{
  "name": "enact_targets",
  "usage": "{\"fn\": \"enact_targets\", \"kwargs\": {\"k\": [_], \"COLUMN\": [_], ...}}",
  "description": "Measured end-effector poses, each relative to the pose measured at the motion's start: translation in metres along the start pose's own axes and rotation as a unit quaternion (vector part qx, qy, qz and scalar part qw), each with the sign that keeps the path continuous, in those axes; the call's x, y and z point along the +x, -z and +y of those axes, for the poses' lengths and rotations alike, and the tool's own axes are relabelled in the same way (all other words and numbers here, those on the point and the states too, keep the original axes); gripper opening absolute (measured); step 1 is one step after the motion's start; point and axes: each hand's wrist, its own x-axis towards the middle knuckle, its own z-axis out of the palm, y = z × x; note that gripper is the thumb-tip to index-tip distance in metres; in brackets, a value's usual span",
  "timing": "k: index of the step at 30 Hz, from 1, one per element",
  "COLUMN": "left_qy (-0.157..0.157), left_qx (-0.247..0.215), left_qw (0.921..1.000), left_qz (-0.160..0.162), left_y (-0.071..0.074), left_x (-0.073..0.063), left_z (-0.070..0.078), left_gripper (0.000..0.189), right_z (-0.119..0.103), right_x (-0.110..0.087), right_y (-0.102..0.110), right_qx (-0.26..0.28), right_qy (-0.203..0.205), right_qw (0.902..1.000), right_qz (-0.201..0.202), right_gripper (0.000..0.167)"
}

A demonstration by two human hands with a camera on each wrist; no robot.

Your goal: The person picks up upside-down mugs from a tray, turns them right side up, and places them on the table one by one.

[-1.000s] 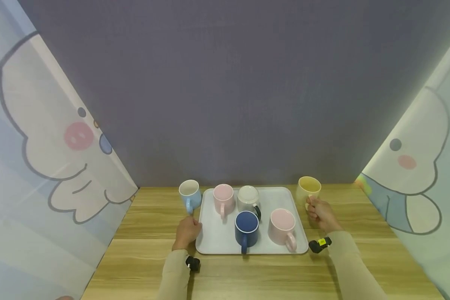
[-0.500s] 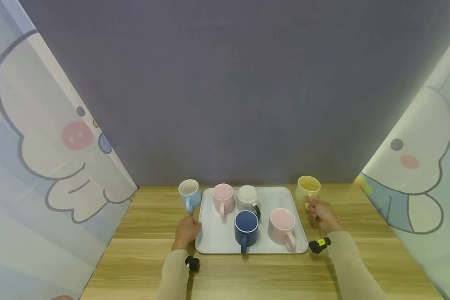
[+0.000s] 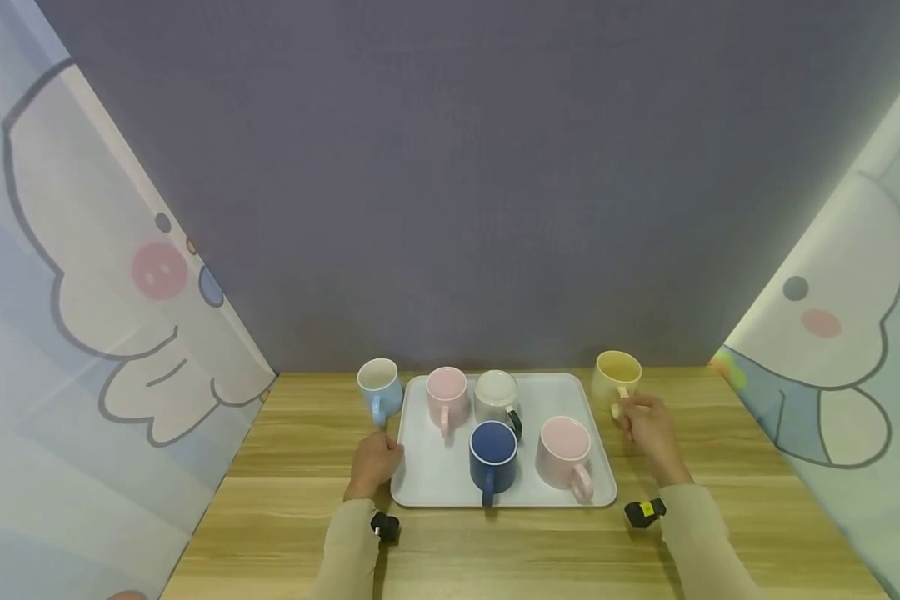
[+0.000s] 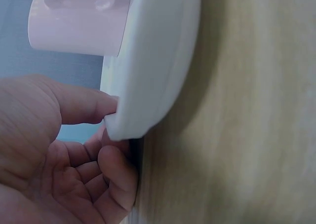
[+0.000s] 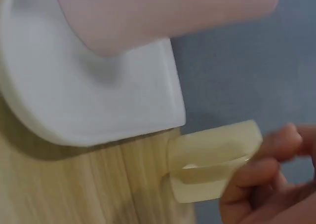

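Observation:
At the left rim of a white tray (image 3: 423, 483), my left hand (image 3: 376, 461) pinches the edge. In the left wrist view the thumb lies on the rim of the tray (image 4: 158, 61) and curled fingers sit below it. A yellow mug (image 3: 606, 390) stands on the table right of the tray. My right hand (image 3: 651, 437) is beside its handle. The right wrist view shows thumb and forefinger parted near the rim end of the yellow mug (image 5: 212, 140), with its handle in plain sight and no finger wrapped around it.
On the tray stand a rear pink mug (image 3: 447, 396), a white mug (image 3: 495, 396) with a dark handle, a navy mug (image 3: 493, 467) and a front pink mug (image 3: 562, 454). Left of it is a light blue mug (image 3: 378, 387). A grey wall (image 3: 450, 208) rises behind.
My right hand has drawn back slightly towards me and right, its fingers loosening from the yellow mug's handle. The left hand, tray and mugs have stayed put.

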Motion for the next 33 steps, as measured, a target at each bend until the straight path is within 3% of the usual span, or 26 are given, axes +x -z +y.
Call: {"fn": "enact_targets", "kwargs": {"k": [3,7,15,20,26,29,33], "left_qy": [0.000,0.005,0.006,0.008,0.006,0.003,0.001], "left_qx": [-0.001,-0.004,0.002,0.002,0.002,0.004,0.007], "left_qw": [1.0000,1.0000,1.0000,1.0000,1.0000,1.0000,0.9999], "left_qz": [0.002,0.001,0.004,0.005,0.003,0.005,0.009], "left_y": [0.000,-0.001,0.000,-0.001,-0.003,-0.004,-0.006], "left_x": [0.001,0.001,0.000,0.000,0.000,0.000,0.002], "left_z": [0.000,0.000,0.002,0.000,-0.003,-0.003,-0.004], "left_gripper": [0.023,0.027,0.025,0.026,0.028,0.029,0.029], "right_z": [-0.004,-0.006,-0.003,0.003,0.011,0.011,0.011], "right_x": [-0.012,-0.029,-0.057,-0.065,-0.071,-0.073,-0.074], "right_y": [-0.005,-0.010,-0.007,-0.013,-0.026,-0.029,-0.031], "right_qx": [-0.048,-0.064,-0.112,-0.108,-0.049,-0.019,-0.021], "right_qy": [0.024,0.048,0.093,0.108,0.112,0.108,0.099], "right_qw": [0.9978,0.9904,0.9646,0.9499,0.9426,0.9445,0.9513], "right_qz": [-0.040,-0.113,-0.220,-0.272,-0.311,-0.310,-0.291], "right_gripper": [0.041,0.036,0.029,0.028,0.035,0.037,0.040]}}
